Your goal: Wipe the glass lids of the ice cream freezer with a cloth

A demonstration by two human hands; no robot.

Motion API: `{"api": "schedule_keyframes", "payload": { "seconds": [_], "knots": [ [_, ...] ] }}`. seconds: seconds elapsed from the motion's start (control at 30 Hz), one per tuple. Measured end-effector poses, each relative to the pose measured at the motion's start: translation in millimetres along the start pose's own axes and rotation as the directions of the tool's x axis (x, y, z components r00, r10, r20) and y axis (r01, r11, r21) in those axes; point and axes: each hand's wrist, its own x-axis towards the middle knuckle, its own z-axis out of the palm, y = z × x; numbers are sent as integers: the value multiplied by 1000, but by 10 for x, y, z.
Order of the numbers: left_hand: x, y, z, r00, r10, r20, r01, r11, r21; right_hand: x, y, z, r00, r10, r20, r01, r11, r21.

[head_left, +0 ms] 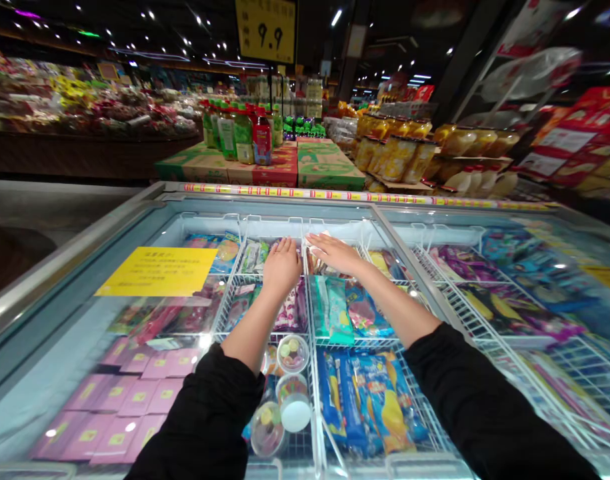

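My left hand (283, 262) lies flat with its fingers stretched forward over the glass lid (155, 320) of a chest freezer. To its right, my right hand (335, 255) is also laid out flat, its fingers pointing left. A white, crumpled patch like tissue or cloth (313, 251) shows at the right fingertips; whether it is gripped is hidden. Beneath the glass, wire baskets hold blue ice cream packets (367, 400), teal packets (333, 307), purple packets (291, 308) and clear round tubs (292, 353). Both forearms wear black sleeves.
A yellow notice (157, 271) is on the glass at left, above pink boxes (129, 393). A metal frame bar (419, 273) divides the lid. Behind the freezer stand bottles (242, 137) on cartons (329, 163), jars (397, 157) and a price sign (267, 31).
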Motion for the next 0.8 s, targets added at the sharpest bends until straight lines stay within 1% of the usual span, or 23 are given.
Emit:
{"api": "schedule_keyframes", "payload": {
  "seconds": [0.1, 0.17, 0.23, 0.3, 0.37, 0.5, 0.57, 0.67, 0.8],
  "knots": [
    [-3, 2, -1, 1000, -1, 9, 1, 1000, 8, 339, 88, 13, 1000, -4, -11, 4, 1000, 2],
    [-2, -4, 1, 1000, 1, 10, -2, 1000, 9, 522, 180, 2, 999, 30, -11, -30, 1000, -8],
    [-2, -13, 4, 1000, 7, 6, -7, 1000, 8, 608, 294, -23, 996, 84, -5, -84, 996, -12],
    [-1, -20, 4, 1000, 5, 6, -5, 1000, 3, 575, 411, -50, 992, 125, -14, -125, 992, -10],
    [-1, -20, 0, 1000, 3, 7, -3, 1000, -3, 447, 500, -63, 989, 143, -35, -143, 990, -10],
    [-6, -2, -19, 1000, 4, 6, -4, 1000, -12, 142, 530, -49, 996, 76, -49, -76, 997, -14],
    [-12, 14, -33, 1000, 3, 1, -3, 1000, -13, 94, 485, -36, 998, 34, -43, -35, 999, -11],
    [-19, 33, -54, 1000, -5, 5, 5, 1000, -11, 233, 392, -22, 1000, 5, -18, -5, 1000, -1],
    [-16, 29, -59, 1000, -14, 16, 14, 1000, -2, 639, 358, -12, 1000, 1, -19, -1, 1000, 10]
  ]
}}
